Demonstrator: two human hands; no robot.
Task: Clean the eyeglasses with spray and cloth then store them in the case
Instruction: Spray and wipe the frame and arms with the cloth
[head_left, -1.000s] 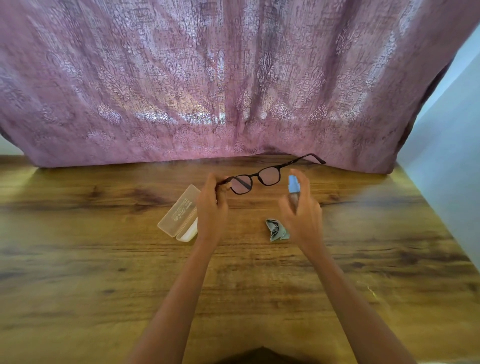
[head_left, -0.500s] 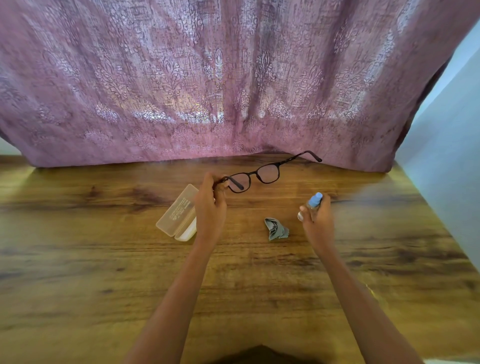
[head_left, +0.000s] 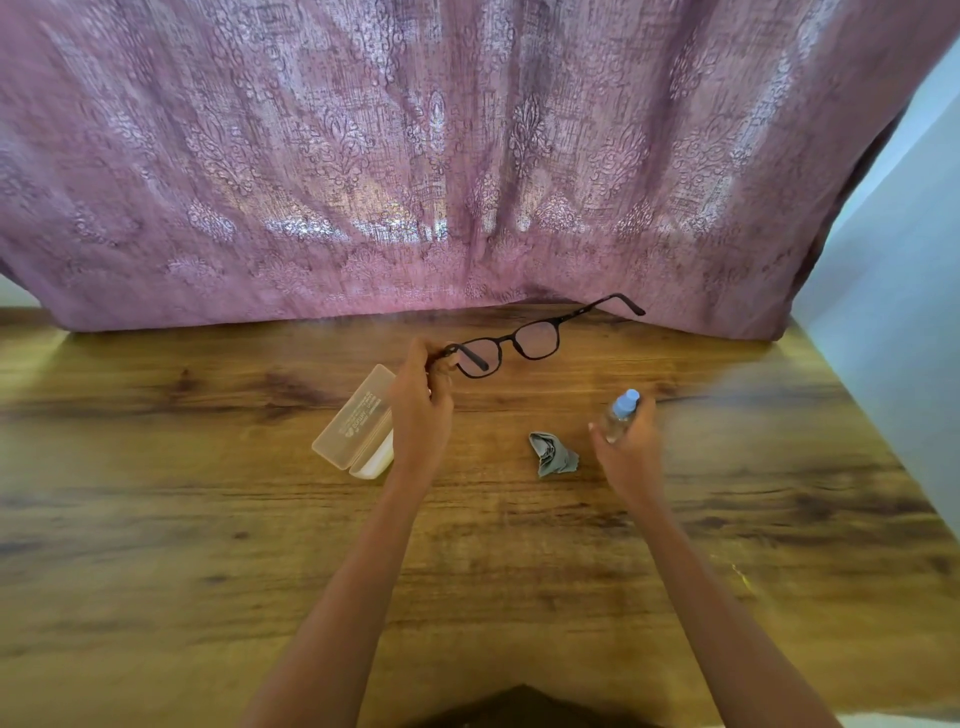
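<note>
Mid-frame above the table (head_left: 208, 519), left hand (head_left: 421, 415) pinches eyeglasses (head_left: 524, 343) by one temple, frame's long axis rising twd upper right, w/ right hand (head_left: 631, 452) wrapped round spray bottle (head_left: 618, 413), blue cap up.

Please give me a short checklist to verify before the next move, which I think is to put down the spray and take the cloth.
1. Eyeglasses held securely: ok, the left hand pinches one end of the frame, and the glasses are raised off the table.
2. Spray bottle under control: ok, the right hand grips it low near the table.
3. Bare table to set the bottle on: ok, bare wood lies right of the hand.
4. Cloth within reach: ok, crumpled just left of the right hand.
5. Lenses wet enough: cannot tell.
6. Case ready: ok, it lies open beside the left hand.
</note>
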